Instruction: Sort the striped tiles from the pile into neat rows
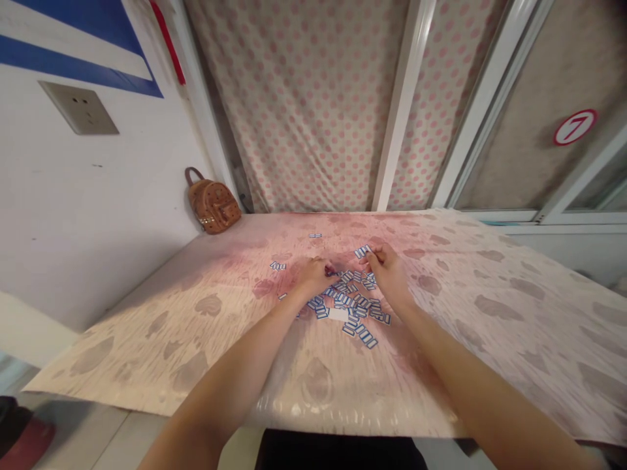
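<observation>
Pinches a short strip (362,252) of blue-edged white pieces between the thumb and fingertips of the right hand (386,264), with the grip closed on the strip's near right end, just beyond the far right part of a loose pile (345,300) of similar pieces. Bends the fingers of the left hand (313,274) inward at the far left edge of the same pile, next to a small dark red thing (329,268) too blurred to name; cannot tell if held or merely touched, nor if open or closed in the left grip. Has the pile spread on the bench (490,365) between both forearms, with many pieces overlapping and turned at odd angles. Shows a plain white card (337,314) flat at the near side of the pile, and a slanting row (366,337) of blue-edged pieces jutting out at the near right. Has a small cluster (278,266) apart from the pile, to the left of the left hand, and a further small piece (315,235) beyond both hands, toward the far edge of the bench. Includes, on that bench, a pale, glossy cover with pinkish tints and grey-brown patches. Shows a brown bag (214,205) at the far left corner, beside the white wall, below and to the right of a socket (80,108). Faces a pink-dotted curtain (313,98), with a round sign (575,127) bearing a 7 farther right.
</observation>
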Demonstrator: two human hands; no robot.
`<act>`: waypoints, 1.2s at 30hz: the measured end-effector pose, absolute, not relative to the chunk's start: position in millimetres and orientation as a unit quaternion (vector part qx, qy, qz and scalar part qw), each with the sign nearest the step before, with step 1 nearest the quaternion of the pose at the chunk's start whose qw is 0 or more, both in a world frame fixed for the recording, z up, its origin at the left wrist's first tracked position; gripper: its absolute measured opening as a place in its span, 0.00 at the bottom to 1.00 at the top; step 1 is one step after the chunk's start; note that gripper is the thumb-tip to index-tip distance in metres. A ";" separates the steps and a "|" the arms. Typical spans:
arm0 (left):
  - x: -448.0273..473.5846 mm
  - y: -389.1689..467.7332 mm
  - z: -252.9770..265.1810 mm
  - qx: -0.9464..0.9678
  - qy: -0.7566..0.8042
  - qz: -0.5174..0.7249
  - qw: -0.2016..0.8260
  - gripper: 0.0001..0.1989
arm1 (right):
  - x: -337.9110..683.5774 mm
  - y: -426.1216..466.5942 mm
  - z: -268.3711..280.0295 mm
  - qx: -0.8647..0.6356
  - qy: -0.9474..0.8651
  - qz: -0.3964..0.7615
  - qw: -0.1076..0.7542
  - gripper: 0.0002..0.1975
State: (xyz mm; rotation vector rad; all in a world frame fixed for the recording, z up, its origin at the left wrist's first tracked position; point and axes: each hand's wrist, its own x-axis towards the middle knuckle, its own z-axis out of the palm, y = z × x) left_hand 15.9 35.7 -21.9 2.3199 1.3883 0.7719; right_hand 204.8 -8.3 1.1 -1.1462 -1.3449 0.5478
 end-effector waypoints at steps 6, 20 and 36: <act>16.1 33.1 -21.8 0.800 0.491 0.292 0.184 0.05 | 203.9 -10.2 0.8 -0.492 -0.582 0.240 0.602 0.09; 1.4 18.2 6.6 0.692 0.434 0.466 0.339 0.11 | 192.6 -19.0 5.6 -0.460 -0.613 0.287 0.575 0.14; 13.1 5.9 8.1 0.638 0.385 0.489 0.453 0.12 | 182.0 -25.8 5.8 -0.444 -0.582 0.320 0.601 0.09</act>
